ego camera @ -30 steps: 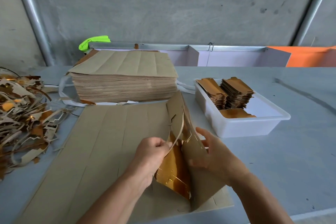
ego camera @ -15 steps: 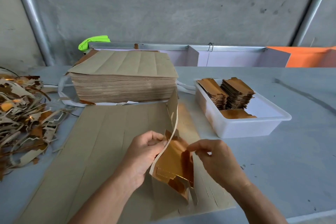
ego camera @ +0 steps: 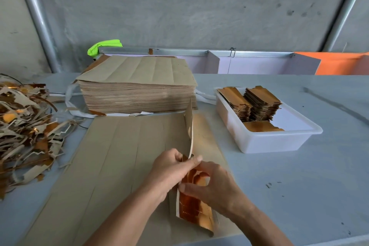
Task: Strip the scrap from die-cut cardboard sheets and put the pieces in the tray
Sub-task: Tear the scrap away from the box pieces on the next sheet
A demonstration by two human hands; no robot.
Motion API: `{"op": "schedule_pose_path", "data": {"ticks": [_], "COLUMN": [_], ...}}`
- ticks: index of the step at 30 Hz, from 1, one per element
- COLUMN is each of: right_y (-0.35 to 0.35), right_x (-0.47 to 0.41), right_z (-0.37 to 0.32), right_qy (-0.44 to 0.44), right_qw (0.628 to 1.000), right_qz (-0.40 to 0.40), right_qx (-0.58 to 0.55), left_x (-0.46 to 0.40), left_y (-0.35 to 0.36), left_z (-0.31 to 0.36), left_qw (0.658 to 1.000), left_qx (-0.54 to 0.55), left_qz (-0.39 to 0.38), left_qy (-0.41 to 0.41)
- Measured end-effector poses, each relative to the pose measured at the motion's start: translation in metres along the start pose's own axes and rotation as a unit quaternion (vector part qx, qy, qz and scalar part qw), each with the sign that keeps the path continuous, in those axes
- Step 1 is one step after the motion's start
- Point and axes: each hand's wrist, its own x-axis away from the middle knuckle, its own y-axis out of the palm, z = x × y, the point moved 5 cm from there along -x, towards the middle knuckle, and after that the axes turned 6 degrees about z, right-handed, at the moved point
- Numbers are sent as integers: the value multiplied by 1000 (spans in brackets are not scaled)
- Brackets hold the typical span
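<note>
Fingers first: your left hand [ego camera: 171, 168] pinches the raised strip [ego camera: 189, 126] at the sheet's right edge, thumb on top; your right hand [ego camera: 215, 183] curls round the gold-faced piece [ego camera: 191, 207] just below. Both hands grip. Sheet [ego camera: 111, 156] lies flat on the table [ego camera: 299, 185], beige side up. Step in hand looks like tearing scrap away from a piece. Next move likely calls for a clean pull apart, then a reach right to the tray [ego camera: 279, 142], where stacked pieces [ego camera: 259, 104] sit. Scrap pile [ego camera: 24, 126] lies far left; uncut stack [ego camera: 137, 86] behind.
</note>
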Motion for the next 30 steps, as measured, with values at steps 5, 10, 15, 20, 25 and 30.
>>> {"op": "schedule_pose_path", "data": {"ticks": [5, 10, 15, 20, 25, 30], "right_y": [6, -1, -2, -16, -29, -32], "right_x": [-1, -7, -14, -15, -12, -8], "right_z": [7, 12, 10, 14, 21, 27], "right_qy": [27, 35, 75, 124, 212, 195], "right_qw": [999, 996, 994, 990, 959, 902], "right_qz": [-11, 74, 77, 72, 83, 180], "right_qx": [22, 30, 24, -6, -167, -341], "left_x": [-14, -13, -6, -1, -7, -16], "left_y": [-2, 1, 8, 11, 9, 3], "left_z": [7, -1, -2, -1, -4, -7], "left_qw": [991, 993, 977, 949, 935, 950], "left_qx": [-107, 106, 202, 298, 330, 292], "left_qz": [59, 25, -20, -33, -5, 65], "left_qy": [58, -37, -67, -93, -128, -94]}}
